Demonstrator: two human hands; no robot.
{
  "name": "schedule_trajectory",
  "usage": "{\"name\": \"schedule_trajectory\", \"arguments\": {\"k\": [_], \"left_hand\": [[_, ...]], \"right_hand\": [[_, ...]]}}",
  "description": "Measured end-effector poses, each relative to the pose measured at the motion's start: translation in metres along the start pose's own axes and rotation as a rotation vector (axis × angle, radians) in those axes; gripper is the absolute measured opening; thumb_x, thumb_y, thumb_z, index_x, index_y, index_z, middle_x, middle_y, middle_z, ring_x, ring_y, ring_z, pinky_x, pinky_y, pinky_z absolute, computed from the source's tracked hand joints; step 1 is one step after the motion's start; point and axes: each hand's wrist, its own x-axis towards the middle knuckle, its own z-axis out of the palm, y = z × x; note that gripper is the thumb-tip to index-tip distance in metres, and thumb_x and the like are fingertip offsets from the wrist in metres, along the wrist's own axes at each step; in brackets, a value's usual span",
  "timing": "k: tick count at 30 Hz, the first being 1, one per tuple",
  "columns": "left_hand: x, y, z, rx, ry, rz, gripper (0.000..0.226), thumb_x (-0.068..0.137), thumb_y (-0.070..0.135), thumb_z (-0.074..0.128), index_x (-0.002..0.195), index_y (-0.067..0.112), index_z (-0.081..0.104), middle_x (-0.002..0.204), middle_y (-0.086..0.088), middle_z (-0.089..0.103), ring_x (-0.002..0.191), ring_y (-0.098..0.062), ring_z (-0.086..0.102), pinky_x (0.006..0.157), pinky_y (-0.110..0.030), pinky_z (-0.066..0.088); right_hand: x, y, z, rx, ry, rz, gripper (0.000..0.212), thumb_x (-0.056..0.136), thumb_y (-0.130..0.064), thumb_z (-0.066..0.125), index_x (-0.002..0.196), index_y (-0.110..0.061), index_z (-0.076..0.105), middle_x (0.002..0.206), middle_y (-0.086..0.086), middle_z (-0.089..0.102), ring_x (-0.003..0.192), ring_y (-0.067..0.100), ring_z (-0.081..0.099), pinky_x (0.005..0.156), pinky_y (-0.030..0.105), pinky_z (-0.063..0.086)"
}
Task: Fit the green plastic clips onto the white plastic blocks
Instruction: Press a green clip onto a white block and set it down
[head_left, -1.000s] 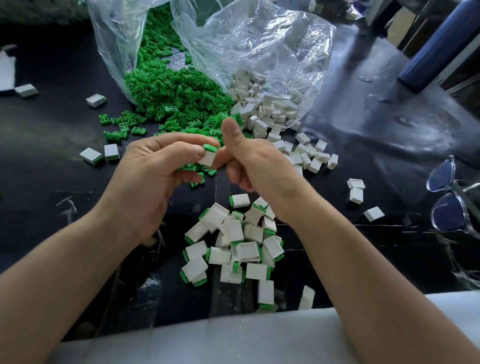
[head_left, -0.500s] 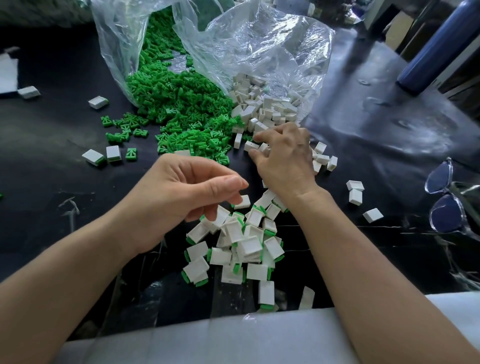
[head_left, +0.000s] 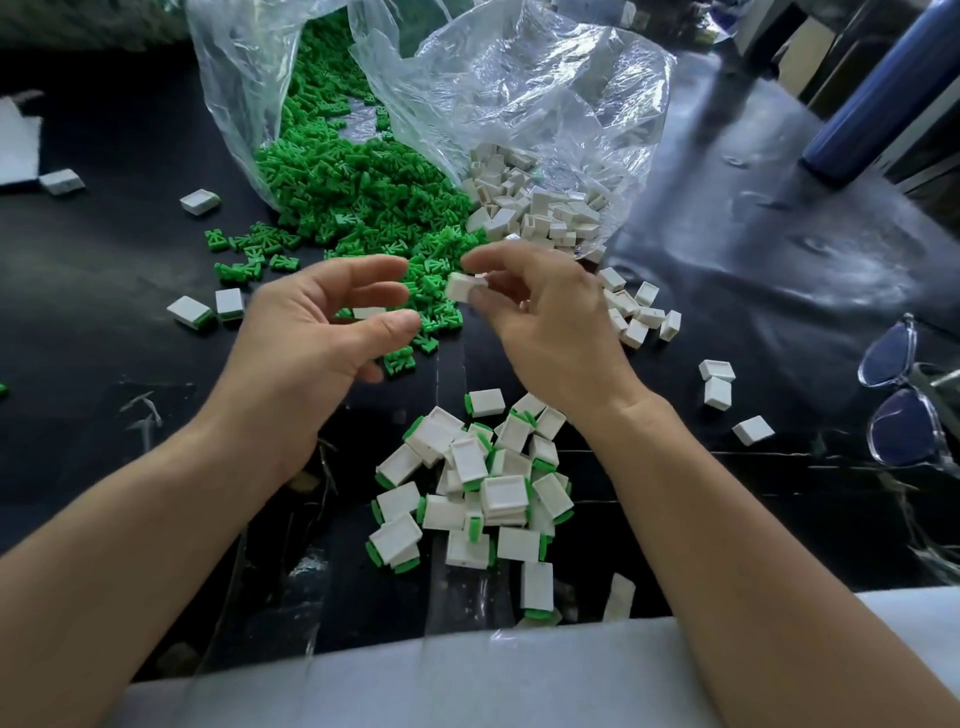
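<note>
Head view: a white block is pinched between the thumb and fingertips of the right hand, held above the table at the near edge of the heap of green clips. The left hand hovers just beside it, palm turned inward, fingers loosely curled with thumb and forefinger apart, gripping nothing that shows. The clips spill from a clear plastic bag. To its right a second clear bag spills bare white blocks, some scattered past its mouth. Below the hands, near the front edge, lies a heap of blocks with clips fitted. At the far right are a pair of glasses and, further back, a blue bottle.
</note>
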Motion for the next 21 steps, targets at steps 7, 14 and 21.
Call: {"name": "schedule_trajectory", "arguments": {"k": [7, 14, 21], "left_hand": [[-0.004, 0.005, 0.006, -0.026, -0.067, 0.027, 0.027, 0.063, 0.020, 0.067, 0.089, 0.014, 0.070, 0.071, 0.005, 0.072, 0.059, -0.002, 0.063, 0.050, -0.012, 0.047], [-0.001, 0.003, 0.003, -0.143, -0.029, -0.008, 0.012, 0.074, -0.001, 0.064, 0.078, 0.011, 0.066, 0.062, 0.005, 0.069, 0.056, -0.006, 0.064, 0.051, -0.014, 0.051], [0.000, 0.003, 0.001, -0.121, -0.025, -0.011, 0.017, 0.082, -0.003, 0.061, 0.078, 0.013, 0.066, 0.065, 0.005, 0.070, 0.056, -0.007, 0.064, 0.049, -0.016, 0.051]], "right_hand": [[-0.007, -0.008, 0.006, 0.065, -0.117, -0.128, 0.013, 0.079, -0.009, 0.070, 0.089, -0.010, 0.060, 0.071, -0.016, 0.053, 0.070, 0.007, 0.057, 0.068, 0.018, 0.046], [0.000, 0.003, 0.006, -0.117, -0.037, -0.083, 0.020, 0.087, -0.016, 0.062, 0.105, -0.010, 0.065, 0.096, 0.000, 0.067, 0.087, 0.012, 0.058, 0.081, 0.019, 0.043], [0.004, 0.014, 0.015, -0.400, -0.171, -0.081, 0.031, 0.087, -0.015, 0.060, 0.118, -0.017, 0.061, 0.115, 0.003, 0.061, 0.111, 0.022, 0.048, 0.095, 0.030, 0.033]]}}
